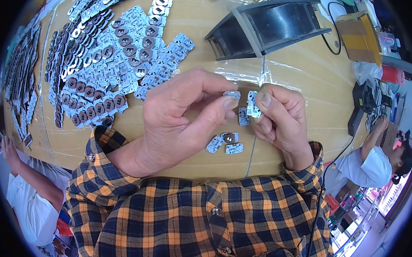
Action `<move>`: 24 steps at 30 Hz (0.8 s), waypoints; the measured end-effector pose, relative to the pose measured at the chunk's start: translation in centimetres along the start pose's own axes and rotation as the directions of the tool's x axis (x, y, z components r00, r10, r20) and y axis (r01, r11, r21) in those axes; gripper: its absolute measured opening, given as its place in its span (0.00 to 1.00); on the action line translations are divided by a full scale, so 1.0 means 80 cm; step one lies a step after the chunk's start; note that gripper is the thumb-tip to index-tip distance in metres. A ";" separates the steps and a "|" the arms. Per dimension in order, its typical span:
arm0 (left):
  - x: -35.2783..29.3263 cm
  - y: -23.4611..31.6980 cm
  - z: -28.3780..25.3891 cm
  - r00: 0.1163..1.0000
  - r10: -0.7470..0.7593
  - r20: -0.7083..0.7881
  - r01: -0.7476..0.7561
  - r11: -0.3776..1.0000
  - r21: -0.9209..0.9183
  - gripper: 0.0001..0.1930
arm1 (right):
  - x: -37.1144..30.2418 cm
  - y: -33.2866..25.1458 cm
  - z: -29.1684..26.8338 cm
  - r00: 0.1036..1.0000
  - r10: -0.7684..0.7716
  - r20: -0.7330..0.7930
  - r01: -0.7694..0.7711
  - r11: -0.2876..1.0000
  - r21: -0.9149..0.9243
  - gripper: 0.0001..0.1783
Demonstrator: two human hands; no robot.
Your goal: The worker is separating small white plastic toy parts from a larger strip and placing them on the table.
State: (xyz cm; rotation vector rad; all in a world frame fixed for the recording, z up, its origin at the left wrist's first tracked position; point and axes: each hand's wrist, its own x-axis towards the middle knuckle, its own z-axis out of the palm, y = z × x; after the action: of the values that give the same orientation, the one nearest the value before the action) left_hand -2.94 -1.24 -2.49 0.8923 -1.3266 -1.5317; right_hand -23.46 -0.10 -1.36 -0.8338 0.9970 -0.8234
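My left hand [182, 118] pinches a small white circuit board [232, 95] between thumb and forefinger. Just to its right, my right hand [281, 113] grips another small circuit board [252, 103] upright between thumb and bent fingers. A narrow gap separates the two boards. Below them on the table lies a loose board [243, 117]. Closer to me is a little cluster: a board with a round brown part [229, 137], a tilted board [214, 144] and a flat one [234, 149].
Strips of joined circuit boards [120, 54], many with round brown parts, cover the table's left side in heaps. Beyond my hands stands a black fan [268, 27]. A cardboard box [358, 37] sits at the far right. Other people in white work on both sides.
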 end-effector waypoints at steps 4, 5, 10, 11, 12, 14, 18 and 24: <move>0.001 -0.003 -0.001 0.999 0.022 0.034 -0.022 0.999 0.027 0.09 | 0.001 0.000 0.001 1.000 0.003 0.000 -0.003 1.000 0.004 0.17; 0.001 -0.003 0.001 1.000 -0.001 0.016 0.001 1.000 0.015 0.09 | 0.001 -0.001 0.001 1.000 -0.009 0.013 0.009 1.000 -0.023 0.17; 0.008 -0.001 -0.008 0.988 0.063 0.142 -0.081 0.989 0.127 0.08 | 0.001 -0.001 0.008 0.999 -0.024 -0.025 0.022 0.998 -0.064 0.17; 0.010 -0.001 -0.009 0.980 0.080 0.180 -0.112 0.978 0.176 0.08 | 0.000 -0.002 0.010 0.998 -0.012 -0.055 0.008 0.998 -0.061 0.18; 0.011 0.000 -0.010 0.971 0.095 0.219 -0.145 0.963 0.225 0.07 | -0.001 -0.002 0.011 0.996 -0.001 -0.085 -0.004 0.998 -0.058 0.18; 0.012 0.004 -0.011 0.972 0.070 0.224 -0.120 0.968 0.219 0.07 | -0.001 -0.001 0.011 0.996 -0.007 -0.092 0.001 0.998 -0.062 0.18; 0.008 0.003 -0.007 0.991 0.002 0.137 -0.007 0.999 0.036 0.07 | 0.000 0.002 0.006 0.990 -0.100 -0.098 0.084 0.984 -0.154 0.18; 0.011 0.008 -0.016 0.975 0.030 0.221 -0.064 0.987 0.145 0.07 | -0.001 -0.007 0.005 0.952 -0.286 0.106 0.291 0.748 -0.597 0.15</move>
State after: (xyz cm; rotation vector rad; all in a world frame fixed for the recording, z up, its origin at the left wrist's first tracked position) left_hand -1.98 -2.55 -2.00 0.7956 -1.6290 -1.5416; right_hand -23.19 -0.20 -0.72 -1.5829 1.1624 -0.7585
